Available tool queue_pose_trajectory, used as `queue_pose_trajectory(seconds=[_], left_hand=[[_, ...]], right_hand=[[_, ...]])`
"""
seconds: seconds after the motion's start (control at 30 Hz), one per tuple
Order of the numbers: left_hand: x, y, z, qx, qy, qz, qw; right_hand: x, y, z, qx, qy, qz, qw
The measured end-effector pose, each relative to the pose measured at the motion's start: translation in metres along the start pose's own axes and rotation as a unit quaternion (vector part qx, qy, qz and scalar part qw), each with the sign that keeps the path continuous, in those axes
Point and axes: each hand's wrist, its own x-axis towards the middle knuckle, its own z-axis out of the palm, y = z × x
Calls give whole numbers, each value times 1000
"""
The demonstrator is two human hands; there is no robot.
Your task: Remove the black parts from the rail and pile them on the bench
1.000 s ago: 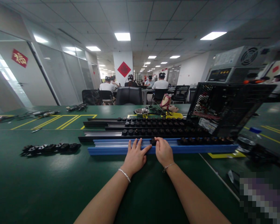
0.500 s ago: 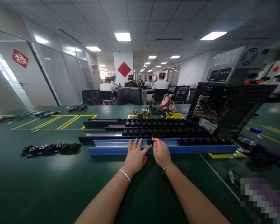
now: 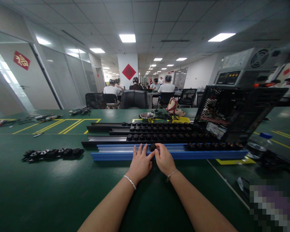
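A long blue rail (image 3: pixel 116 156) with a shiny channel lies across the table in front of me. In its channel, between my hands, sits a small black block (image 3: pixel 153 147) whose exact kind I cannot make out. My left hand (image 3: pixel 141 160) lies on the rail, fingers spread and thumb reaching toward the block's lower edge. The thumb and curled fingers of my right hand (image 3: pixel 165 159) press together at the block's right side. Farther right, several similar black blocks (image 3: pixel 199 147) stand in a row in the same channel.
Black rails (image 3: pixel 106 139) carrying rows of black blocks lie behind the blue one. At left is a bunch of loose black parts (image 3: pixel 53 154). An open computer case (image 3: pixel 241 109), a bottle (image 3: pixel 256 146) and a metal bowl (image 3: pixel 147 115) also stand here. People sit farther back.
My right hand and the small black block have shifted slightly left along the blue rail, closer to my left hand. My left hand has stayed in nearly the same place.
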Motion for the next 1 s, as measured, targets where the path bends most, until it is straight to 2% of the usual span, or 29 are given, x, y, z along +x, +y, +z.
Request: queue_pose_trajectory(seconds=[0.27, 0.67, 1.0], left_hand=[[0, -1, 3, -3, 8, 3, 1000], [0, 1, 1, 1, -3, -3, 1000], [0, 0, 2, 3, 6, 0, 1000]], right_hand=[[0, 0, 0, 9, -16, 11, 1000], [2, -4, -4, -20, 17, -21, 999], [2, -6, -6, 7, 23, -13, 1000]])
